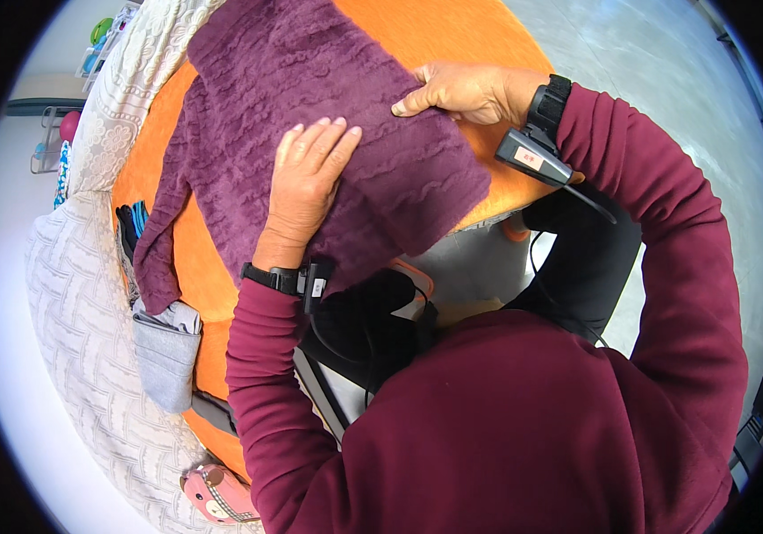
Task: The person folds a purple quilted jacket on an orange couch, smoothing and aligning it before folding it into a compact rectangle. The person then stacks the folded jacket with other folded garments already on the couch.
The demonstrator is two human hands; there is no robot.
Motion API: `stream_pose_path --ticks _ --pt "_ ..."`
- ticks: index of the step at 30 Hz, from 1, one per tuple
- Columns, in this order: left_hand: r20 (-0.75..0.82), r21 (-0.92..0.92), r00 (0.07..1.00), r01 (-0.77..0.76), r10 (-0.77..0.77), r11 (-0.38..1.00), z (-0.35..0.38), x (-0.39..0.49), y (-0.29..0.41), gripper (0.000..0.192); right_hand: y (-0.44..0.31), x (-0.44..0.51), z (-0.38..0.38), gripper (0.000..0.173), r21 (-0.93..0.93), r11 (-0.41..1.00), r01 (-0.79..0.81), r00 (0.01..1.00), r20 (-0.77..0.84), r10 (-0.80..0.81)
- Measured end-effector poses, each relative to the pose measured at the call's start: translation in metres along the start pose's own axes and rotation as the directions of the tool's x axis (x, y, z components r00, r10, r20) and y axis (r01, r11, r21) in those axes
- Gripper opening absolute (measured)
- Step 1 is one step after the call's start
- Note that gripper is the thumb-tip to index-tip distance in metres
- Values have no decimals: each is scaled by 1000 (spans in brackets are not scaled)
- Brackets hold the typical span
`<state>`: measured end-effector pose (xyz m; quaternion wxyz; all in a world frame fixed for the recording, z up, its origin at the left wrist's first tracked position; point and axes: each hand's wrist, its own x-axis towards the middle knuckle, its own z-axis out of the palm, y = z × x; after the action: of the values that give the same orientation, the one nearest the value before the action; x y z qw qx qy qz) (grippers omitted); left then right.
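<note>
A purple cable-textured plush garment (pixel 248 133) lies spread on an orange cloth-covered surface (pixel 208 267), one sleeve stretched towards the left. My left hand (pixel 311 177) rests flat on the garment, palm down, its fingers slightly apart and pointing away from me. At the garment's right edge, my right hand (pixel 468 93) pinches the fabric, thumb on top and the other fingers beneath, largely hidden. The near hem hangs over the edge above my lap. Both wrists carry black straps with small devices.
Folded grey fabric (pixel 166 357) lies by the sleeve's end, with dark and blue folded items (pixel 131 223) beyond. A pink bear-faced item (pixel 218 494) sits at the lower left. White patterned covers (pixel 87 300) drape the left side. A thin cable runs near my legs.
</note>
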<state>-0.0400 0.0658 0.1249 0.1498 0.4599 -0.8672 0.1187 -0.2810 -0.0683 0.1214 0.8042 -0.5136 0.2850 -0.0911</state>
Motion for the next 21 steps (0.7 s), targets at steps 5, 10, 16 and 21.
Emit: stream_pose_path --ticks 5,10,16,21 --pt "162 -166 986 54 -27 985 -14 2 8 60 13 -6 8 37 -220 959 178 968 -138 -211" --pt "140 -388 983 168 -122 906 -55 36 -34 39 24 0 17 45 -555 785 275 861 -222 -458" --pt "77 6 992 -100 99 995 -23 148 -137 44 39 9 18 60 -717 603 350 782 -131 -609" --pt "429 385 864 -439 264 812 39 215 -192 40 36 1 17 68 -739 590 326 873 -4 -487"
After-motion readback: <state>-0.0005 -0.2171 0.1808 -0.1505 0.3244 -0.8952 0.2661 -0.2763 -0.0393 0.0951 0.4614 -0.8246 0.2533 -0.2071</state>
